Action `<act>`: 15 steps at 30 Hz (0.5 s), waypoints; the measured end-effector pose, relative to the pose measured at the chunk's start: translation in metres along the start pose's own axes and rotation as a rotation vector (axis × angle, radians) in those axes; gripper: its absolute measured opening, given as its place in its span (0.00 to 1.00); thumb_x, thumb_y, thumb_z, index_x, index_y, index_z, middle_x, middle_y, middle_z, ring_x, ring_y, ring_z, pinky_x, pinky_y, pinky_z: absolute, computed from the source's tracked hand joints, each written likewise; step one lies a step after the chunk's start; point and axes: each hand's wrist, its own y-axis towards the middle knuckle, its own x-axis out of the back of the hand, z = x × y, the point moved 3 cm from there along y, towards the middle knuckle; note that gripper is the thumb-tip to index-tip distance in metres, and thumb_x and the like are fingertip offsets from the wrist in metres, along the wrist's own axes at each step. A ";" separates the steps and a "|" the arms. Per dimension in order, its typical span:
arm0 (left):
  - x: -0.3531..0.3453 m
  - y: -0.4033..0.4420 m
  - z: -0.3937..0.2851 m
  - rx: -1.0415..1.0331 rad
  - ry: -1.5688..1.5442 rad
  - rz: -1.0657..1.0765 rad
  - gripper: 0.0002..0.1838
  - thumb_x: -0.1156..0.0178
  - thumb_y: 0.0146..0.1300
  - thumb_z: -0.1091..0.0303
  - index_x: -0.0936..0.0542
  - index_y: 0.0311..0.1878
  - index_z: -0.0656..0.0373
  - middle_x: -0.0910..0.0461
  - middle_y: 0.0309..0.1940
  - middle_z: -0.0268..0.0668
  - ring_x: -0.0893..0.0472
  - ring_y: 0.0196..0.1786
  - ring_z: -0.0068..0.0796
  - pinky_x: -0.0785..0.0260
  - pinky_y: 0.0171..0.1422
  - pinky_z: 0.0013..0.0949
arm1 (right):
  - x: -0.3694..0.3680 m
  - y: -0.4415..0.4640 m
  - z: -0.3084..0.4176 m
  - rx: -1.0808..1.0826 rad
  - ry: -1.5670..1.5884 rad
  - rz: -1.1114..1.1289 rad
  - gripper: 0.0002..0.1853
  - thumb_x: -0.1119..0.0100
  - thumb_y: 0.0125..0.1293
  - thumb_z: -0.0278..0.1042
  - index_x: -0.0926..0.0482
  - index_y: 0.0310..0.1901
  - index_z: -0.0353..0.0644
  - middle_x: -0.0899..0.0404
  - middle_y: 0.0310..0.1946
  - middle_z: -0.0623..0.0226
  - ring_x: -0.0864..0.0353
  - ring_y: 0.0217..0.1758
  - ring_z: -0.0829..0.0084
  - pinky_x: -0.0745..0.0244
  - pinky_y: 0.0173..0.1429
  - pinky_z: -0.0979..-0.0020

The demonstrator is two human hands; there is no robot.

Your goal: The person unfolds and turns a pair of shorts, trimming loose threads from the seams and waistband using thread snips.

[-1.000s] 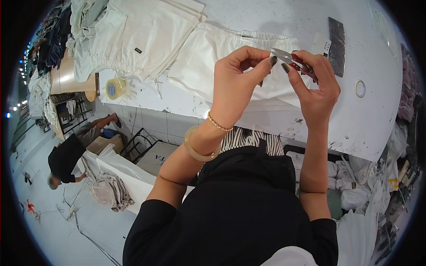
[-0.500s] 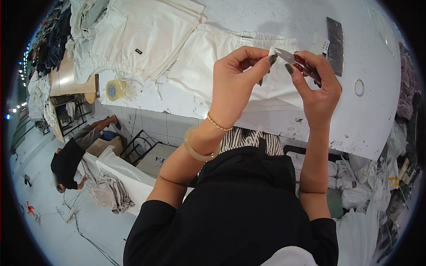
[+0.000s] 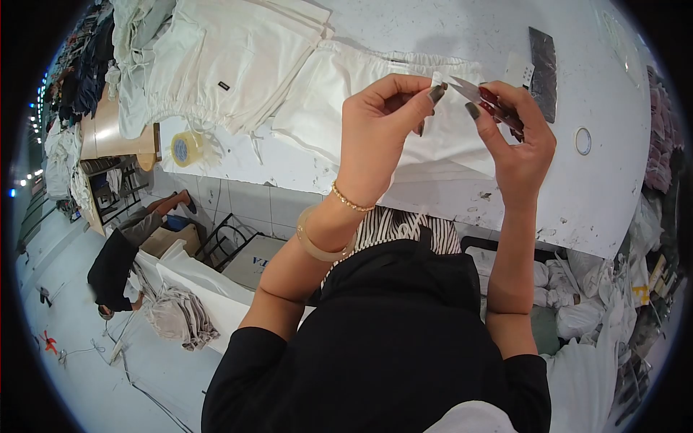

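Observation:
My left hand (image 3: 386, 123) is closed in a pinch, with a small white piece (image 3: 437, 76), perhaps a tag or folded cloth, showing at its fingertips. In my right hand (image 3: 521, 137) are red-handled thread snips (image 3: 489, 101). Their blades point left, slightly parted, and end just short of the left fingertips. Beneath both hands lies a white garment (image 3: 328, 94) with a gathered elastic waistband, spread on the white table (image 3: 577, 187). Whether the pinched piece joins the garment is hidden by the fingers.
Stacked white garments (image 3: 209, 65) lie at the left, near a roll of clear tape (image 3: 186, 148). A dark flat packet (image 3: 543, 76) and a tape ring (image 3: 583, 141) lie right. Another person (image 3: 115, 263) bends over at far left. Bagged goods (image 3: 577, 317) fill the lower right.
My left hand has shifted slightly left with the white piece, widening the gap to the blades. The snips' blades look more parted. At far left the other person has moved slightly.

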 end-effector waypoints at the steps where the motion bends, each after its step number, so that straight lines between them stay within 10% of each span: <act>1: 0.000 0.000 0.000 0.005 0.003 -0.002 0.08 0.39 0.61 0.73 0.20 0.41 0.67 0.21 0.28 0.32 0.27 0.30 0.16 0.36 0.35 0.20 | 0.000 0.000 0.000 -0.002 0.008 0.008 0.13 0.33 0.51 0.23 0.21 0.41 0.38 0.21 0.32 0.68 0.19 0.38 0.77 0.23 0.44 0.77; 15: -0.003 -0.006 0.001 0.002 0.065 0.033 0.08 0.39 0.59 0.75 0.20 0.41 0.68 0.21 0.28 0.32 0.28 0.29 0.17 0.36 0.35 0.21 | 0.000 -0.001 0.007 0.146 -0.134 0.003 0.14 0.32 0.49 0.24 0.20 0.39 0.39 0.22 0.29 0.68 0.22 0.32 0.75 0.25 0.38 0.77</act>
